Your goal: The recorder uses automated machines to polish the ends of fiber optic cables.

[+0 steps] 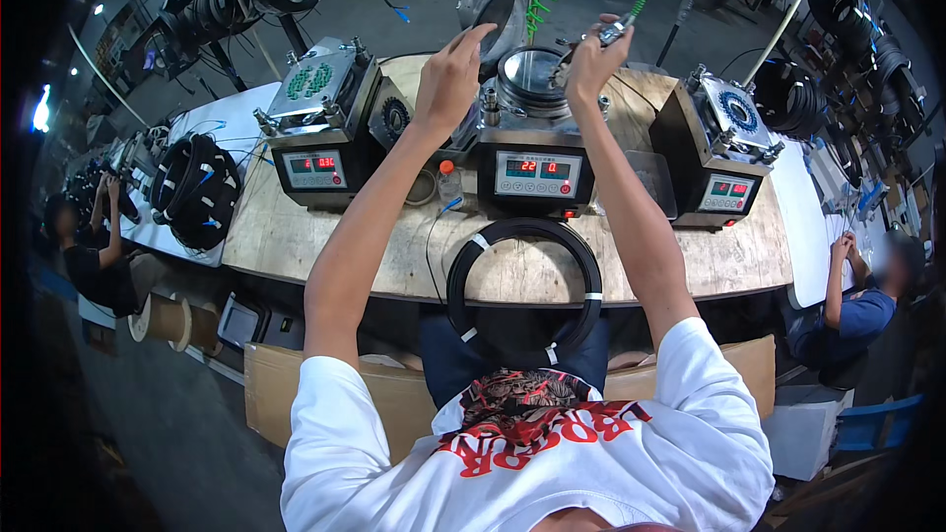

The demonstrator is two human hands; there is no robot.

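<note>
Wooden table (394,246), three machines (537,177); one coil (459,281) nearer body than hands. Right hand (594,64) clamped on one air gun (616,32); left hand (450,89) near one lid (505,8), grip unclear.

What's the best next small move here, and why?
Probably bring the air gun over the round plate on the middle machine: the right hand grips it just beside that plate, whose top lies uncovered. The left hand, raised on the other side, looks empty.
</note>
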